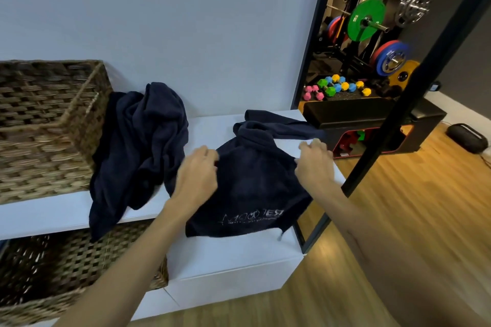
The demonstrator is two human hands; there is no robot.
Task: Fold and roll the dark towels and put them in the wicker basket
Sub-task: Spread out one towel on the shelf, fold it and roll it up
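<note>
While both hands worked over the white table (239, 255), a wicker basket (47, 125) stood on its top well to the left of the fingers, with a second wicker basket (53, 271) on the shelf below. Between the upper basket and the left hand (198, 175), a crumpled dark towel (138, 146) lay heaped, one end hanging over the table's front edge. Another dark towel (249, 188), printed with pale lettering, hung between the two hands, its far end trailing on the table beyond the fingers. Left fingers curled around its left upper edge; the right hand (314, 164) pinched the right upper edge, fingers bent narrow on the cloth.
</note>
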